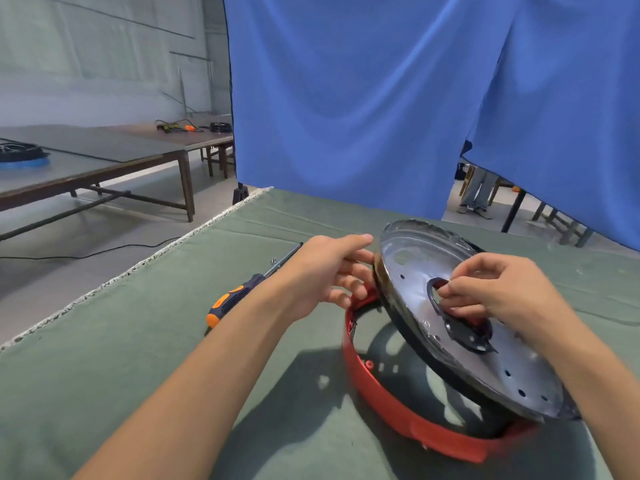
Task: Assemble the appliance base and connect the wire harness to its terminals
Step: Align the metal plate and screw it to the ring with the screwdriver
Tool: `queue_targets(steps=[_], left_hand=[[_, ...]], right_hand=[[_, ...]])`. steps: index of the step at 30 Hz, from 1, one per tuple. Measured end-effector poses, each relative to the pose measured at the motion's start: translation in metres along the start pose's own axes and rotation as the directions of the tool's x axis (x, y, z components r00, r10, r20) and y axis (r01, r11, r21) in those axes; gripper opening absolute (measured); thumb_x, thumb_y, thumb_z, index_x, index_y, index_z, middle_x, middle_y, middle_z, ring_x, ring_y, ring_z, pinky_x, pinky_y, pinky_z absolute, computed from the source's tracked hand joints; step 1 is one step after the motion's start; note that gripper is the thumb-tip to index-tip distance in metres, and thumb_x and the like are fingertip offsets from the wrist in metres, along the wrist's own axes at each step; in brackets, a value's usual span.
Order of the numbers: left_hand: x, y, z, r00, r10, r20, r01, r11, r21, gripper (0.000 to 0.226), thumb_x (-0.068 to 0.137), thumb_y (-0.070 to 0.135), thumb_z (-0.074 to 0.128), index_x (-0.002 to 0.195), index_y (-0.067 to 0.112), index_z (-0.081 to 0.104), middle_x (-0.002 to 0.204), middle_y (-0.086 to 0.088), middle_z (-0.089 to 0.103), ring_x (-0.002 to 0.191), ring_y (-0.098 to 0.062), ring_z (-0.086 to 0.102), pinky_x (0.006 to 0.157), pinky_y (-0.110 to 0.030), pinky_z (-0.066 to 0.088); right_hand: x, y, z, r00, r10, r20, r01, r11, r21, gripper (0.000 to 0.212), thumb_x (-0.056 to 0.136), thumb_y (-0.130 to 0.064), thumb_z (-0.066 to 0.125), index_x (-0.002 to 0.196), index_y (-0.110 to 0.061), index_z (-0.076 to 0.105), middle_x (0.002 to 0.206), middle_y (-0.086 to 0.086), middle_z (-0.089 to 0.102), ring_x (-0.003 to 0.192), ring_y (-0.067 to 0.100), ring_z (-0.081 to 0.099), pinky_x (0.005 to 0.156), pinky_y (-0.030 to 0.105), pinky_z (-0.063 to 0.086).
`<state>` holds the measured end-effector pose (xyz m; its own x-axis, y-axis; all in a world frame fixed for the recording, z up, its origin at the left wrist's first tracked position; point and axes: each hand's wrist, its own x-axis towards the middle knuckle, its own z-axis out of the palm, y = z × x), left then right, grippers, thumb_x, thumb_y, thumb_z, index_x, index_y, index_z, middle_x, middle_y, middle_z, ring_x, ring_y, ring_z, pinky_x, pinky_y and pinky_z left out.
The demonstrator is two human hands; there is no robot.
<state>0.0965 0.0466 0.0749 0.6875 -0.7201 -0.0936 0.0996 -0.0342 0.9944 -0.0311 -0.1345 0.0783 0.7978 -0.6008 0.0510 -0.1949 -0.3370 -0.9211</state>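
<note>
Steadying the tilted metal plate [408, 271] by its rim with the left hand [325, 268], whose fingers curl round it, alignment over the red base ring [374, 386] is best kept while the right hand [491, 289] fingers pinch at the centre opening [437, 289].

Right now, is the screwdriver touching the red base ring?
Apart. The head view shows the screwdriver lying on the green cloth left of the red base ring, with the left forearm and bare cloth between them.

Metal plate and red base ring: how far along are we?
Early. Done: little that shows; red base ring lies on the green mat. In hand: left hand holds the tilted metal plate by its rim; right hand works at its centre opening. Left: seating the plate; screwdriver lies unused; no harness visible.
</note>
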Motion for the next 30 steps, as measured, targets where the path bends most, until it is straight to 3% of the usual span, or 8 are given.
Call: queue_targets(steps=[4, 9, 16, 21, 25, 30], left_hand=[[-0.001, -0.001, -0.004, 0.999, -0.043, 0.019, 0.044, 0.999, -0.026, 0.029, 0.095, 0.029, 0.051, 0.084, 0.006, 0.066, 0.071, -0.006, 0.065, 0.054, -0.016, 0.059, 0.043, -0.021, 0.046], [-0.003, -0.001, -0.008, 0.994, -0.103, 0.031, 0.104, 0.994, -0.018, 0.022, 0.095, 0.025, 0.05, 0.088, 0.005, 0.057, 0.064, -0.007, 0.061, 0.049, -0.017, 0.061, 0.04, -0.021, 0.047], [-0.005, 0.003, -0.013, 0.983, 0.029, 0.18, 0.005, 0.983, -0.183, 0.029, 0.096, 0.016, 0.041, 0.11, 0.002, 0.061, 0.087, -0.008, 0.072, 0.066, -0.016, 0.069, 0.05, -0.025, 0.054], [-0.003, -0.001, -0.016, 0.985, 0.021, 0.17, 0.013, 0.98, -0.197, 0.031, 0.094, 0.012, 0.038, 0.112, 0.0, 0.061, 0.087, -0.01, 0.073, 0.069, -0.019, 0.07, 0.053, -0.026, 0.055], [-0.002, -0.002, -0.016, 0.973, 0.106, 0.205, -0.074, 0.985, -0.159, 0.035, 0.094, 0.01, 0.037, 0.118, 0.0, 0.06, 0.098, -0.01, 0.072, 0.081, -0.02, 0.071, 0.061, -0.028, 0.056], [-0.002, -0.001, -0.013, 0.942, 0.195, 0.272, -0.103, 0.943, -0.318, 0.038, 0.092, 0.004, 0.035, 0.124, -0.004, 0.054, 0.112, -0.016, 0.068, 0.094, -0.028, 0.069, 0.069, -0.033, 0.058]], right_hand=[[-0.004, -0.004, -0.003, 1.0, 0.007, -0.021, -0.007, 1.0, 0.023, 0.005, 0.081, 0.006, 0.065, 0.082, 0.003, 0.061, 0.072, 0.016, 0.073, 0.065, 0.024, 0.073, 0.063, 0.032, 0.058], [-0.004, -0.003, 0.0, 1.0, 0.023, -0.02, -0.023, 1.0, 0.0, 0.009, 0.078, 0.008, 0.068, 0.081, 0.003, 0.06, 0.071, 0.02, 0.072, 0.063, 0.025, 0.072, 0.059, 0.03, 0.058], [-0.001, 0.0, -0.002, 0.997, 0.014, -0.081, -0.012, 0.999, 0.033, 0.014, 0.077, 0.012, 0.064, 0.079, -0.001, 0.06, 0.063, 0.016, 0.07, 0.053, 0.023, 0.07, 0.045, 0.025, 0.056], [-0.002, -0.001, 0.001, 0.996, -0.005, -0.093, 0.008, 0.999, 0.032, 0.012, 0.076, 0.01, 0.067, 0.079, -0.001, 0.062, 0.07, 0.021, 0.07, 0.051, 0.021, 0.068, 0.047, 0.026, 0.057], [-0.002, 0.001, 0.0, 0.992, -0.026, -0.126, 0.03, 0.999, 0.03, 0.011, 0.077, 0.008, 0.068, 0.079, -0.001, 0.062, 0.072, 0.021, 0.07, 0.05, 0.021, 0.067, 0.051, 0.029, 0.057], [0.002, 0.008, -0.003, 0.977, -0.089, -0.195, 0.101, 0.993, 0.054, 0.009, 0.083, 0.003, 0.063, 0.084, -0.006, 0.064, 0.063, 0.008, 0.071, 0.05, 0.016, 0.066, 0.05, 0.024, 0.056]])
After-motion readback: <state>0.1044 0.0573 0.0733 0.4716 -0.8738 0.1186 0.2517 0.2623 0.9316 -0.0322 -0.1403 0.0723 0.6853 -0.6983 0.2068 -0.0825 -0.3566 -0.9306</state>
